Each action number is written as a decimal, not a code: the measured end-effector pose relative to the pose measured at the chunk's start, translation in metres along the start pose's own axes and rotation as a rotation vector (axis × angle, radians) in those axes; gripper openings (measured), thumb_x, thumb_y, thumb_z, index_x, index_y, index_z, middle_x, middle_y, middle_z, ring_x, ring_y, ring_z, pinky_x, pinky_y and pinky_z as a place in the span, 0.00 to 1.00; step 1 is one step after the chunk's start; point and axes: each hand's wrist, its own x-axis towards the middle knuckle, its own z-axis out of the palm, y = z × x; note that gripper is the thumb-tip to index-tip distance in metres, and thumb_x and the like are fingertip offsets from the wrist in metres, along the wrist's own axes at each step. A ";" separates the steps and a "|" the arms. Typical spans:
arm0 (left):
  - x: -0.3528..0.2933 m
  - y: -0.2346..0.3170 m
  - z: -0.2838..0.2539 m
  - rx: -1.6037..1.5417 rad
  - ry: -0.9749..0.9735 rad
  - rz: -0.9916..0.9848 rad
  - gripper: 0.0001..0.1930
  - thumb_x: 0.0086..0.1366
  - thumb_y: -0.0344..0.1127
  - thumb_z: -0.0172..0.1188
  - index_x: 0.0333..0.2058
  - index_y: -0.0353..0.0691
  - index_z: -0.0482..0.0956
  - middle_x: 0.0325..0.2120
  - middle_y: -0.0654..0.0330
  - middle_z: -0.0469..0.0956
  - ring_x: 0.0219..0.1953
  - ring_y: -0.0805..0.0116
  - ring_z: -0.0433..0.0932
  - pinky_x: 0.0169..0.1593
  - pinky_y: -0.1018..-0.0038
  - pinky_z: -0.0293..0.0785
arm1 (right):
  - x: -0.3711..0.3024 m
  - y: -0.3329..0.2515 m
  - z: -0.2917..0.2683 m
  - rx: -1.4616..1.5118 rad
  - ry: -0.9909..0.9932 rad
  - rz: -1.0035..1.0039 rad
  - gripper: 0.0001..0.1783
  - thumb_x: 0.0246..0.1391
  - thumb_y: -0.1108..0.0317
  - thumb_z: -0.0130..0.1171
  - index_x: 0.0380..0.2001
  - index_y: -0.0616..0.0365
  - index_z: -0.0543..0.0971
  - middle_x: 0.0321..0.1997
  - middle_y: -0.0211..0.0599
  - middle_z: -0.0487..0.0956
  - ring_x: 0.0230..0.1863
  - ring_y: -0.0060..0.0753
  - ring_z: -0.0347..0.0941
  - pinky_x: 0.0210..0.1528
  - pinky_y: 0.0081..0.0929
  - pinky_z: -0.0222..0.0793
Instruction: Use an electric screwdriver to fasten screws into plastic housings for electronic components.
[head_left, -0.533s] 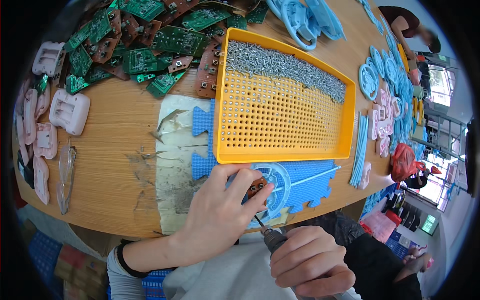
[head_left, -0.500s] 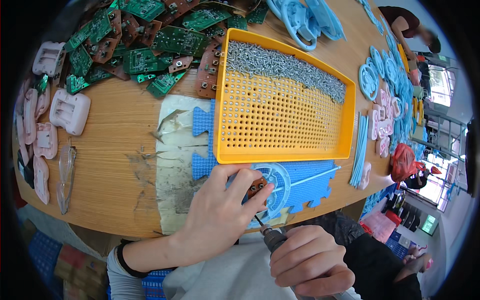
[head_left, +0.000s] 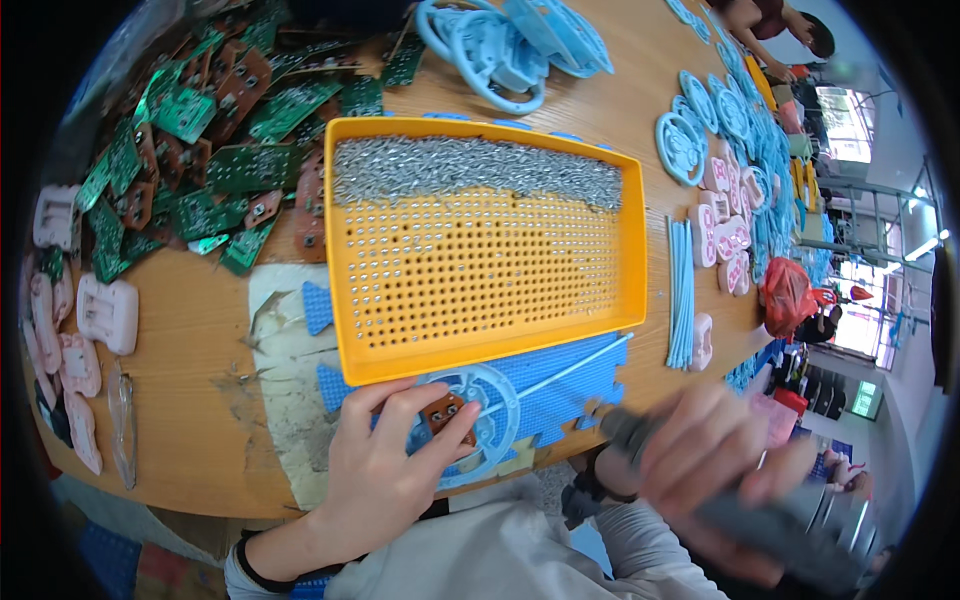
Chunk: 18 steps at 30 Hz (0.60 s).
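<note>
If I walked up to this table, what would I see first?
Probably the big orange tray full of little holes in the middle of the wooden table, with a heap of small silver screws along its far side. Just in front of it, the left hand presses a small brown circuit board into a light blue round plastic part, while the right hand holds a blurred grey tool.

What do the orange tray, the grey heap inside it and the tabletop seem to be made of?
Orange tray: likely moulded plastic, smooth, evenly coloured, floor perforated with regular holes. Grey heap: probably small metal screws, silvery and glinting. Tabletop: looks like wood or wood-grain laminate, tan with faint grain.
</note>
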 end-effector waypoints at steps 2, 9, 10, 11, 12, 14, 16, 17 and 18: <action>-0.005 -0.002 -0.002 0.015 -0.018 -0.035 0.18 0.47 0.35 0.70 0.40 0.47 0.85 0.44 0.62 0.73 0.47 0.57 0.66 0.46 0.68 0.70 | -0.003 0.021 -0.006 -0.081 0.284 -0.109 0.35 0.55 0.36 0.53 0.44 0.60 0.63 0.20 0.39 0.74 0.16 0.36 0.71 0.17 0.29 0.68; -0.003 -0.001 0.000 -0.002 -0.029 -0.038 0.18 0.47 0.36 0.71 0.40 0.49 0.85 0.44 0.62 0.73 0.46 0.56 0.65 0.47 0.67 0.68 | -0.001 0.068 -0.039 -0.089 0.392 -0.227 0.51 0.44 0.19 0.46 0.42 0.64 0.63 0.17 0.38 0.70 0.14 0.30 0.66 0.15 0.24 0.64; -0.003 -0.001 0.001 0.000 -0.029 -0.038 0.18 0.47 0.35 0.71 0.40 0.49 0.85 0.44 0.62 0.73 0.46 0.56 0.65 0.47 0.67 0.68 | -0.001 0.070 -0.040 -0.091 0.393 -0.225 0.51 0.44 0.19 0.46 0.42 0.64 0.63 0.17 0.38 0.70 0.14 0.30 0.66 0.15 0.24 0.64; -0.003 0.000 0.000 0.005 -0.030 -0.041 0.18 0.47 0.35 0.71 0.40 0.48 0.85 0.44 0.62 0.73 0.46 0.56 0.65 0.47 0.67 0.67 | -0.001 0.073 -0.039 -0.095 0.421 -0.228 0.51 0.44 0.19 0.46 0.41 0.64 0.63 0.17 0.37 0.69 0.13 0.30 0.66 0.15 0.24 0.64; -0.002 0.000 -0.001 0.006 -0.031 -0.042 0.18 0.47 0.35 0.71 0.40 0.48 0.85 0.44 0.62 0.73 0.46 0.56 0.65 0.47 0.67 0.67 | -0.001 0.075 -0.039 -0.100 0.448 -0.230 0.51 0.43 0.18 0.46 0.41 0.64 0.63 0.17 0.37 0.69 0.13 0.29 0.65 0.15 0.23 0.64; -0.002 0.000 -0.002 0.006 -0.034 -0.048 0.18 0.47 0.35 0.71 0.40 0.48 0.85 0.44 0.61 0.73 0.46 0.56 0.65 0.46 0.66 0.67 | -0.002 0.076 -0.039 -0.104 0.438 -0.221 0.51 0.43 0.18 0.45 0.41 0.64 0.63 0.16 0.37 0.69 0.13 0.29 0.65 0.15 0.24 0.64; -0.001 0.000 -0.002 0.003 -0.035 -0.047 0.18 0.47 0.35 0.71 0.40 0.47 0.85 0.43 0.61 0.73 0.46 0.56 0.65 0.46 0.66 0.67 | -0.003 0.077 -0.040 -0.110 0.427 -0.212 0.51 0.43 0.18 0.45 0.41 0.64 0.63 0.16 0.36 0.69 0.13 0.29 0.65 0.15 0.24 0.64; -0.001 0.000 -0.002 0.002 -0.035 -0.047 0.18 0.46 0.35 0.71 0.40 0.47 0.85 0.43 0.61 0.73 0.46 0.56 0.66 0.46 0.66 0.67 | -0.003 0.078 -0.039 -0.111 0.422 -0.213 0.52 0.42 0.17 0.44 0.41 0.64 0.62 0.16 0.36 0.69 0.12 0.29 0.65 0.15 0.24 0.64; -0.002 0.000 -0.002 0.002 -0.036 -0.047 0.18 0.46 0.35 0.71 0.40 0.47 0.85 0.43 0.61 0.73 0.46 0.56 0.66 0.46 0.66 0.67 | -0.003 0.079 -0.039 -0.112 0.416 -0.214 0.52 0.42 0.17 0.44 0.41 0.64 0.62 0.16 0.36 0.69 0.12 0.29 0.65 0.15 0.24 0.65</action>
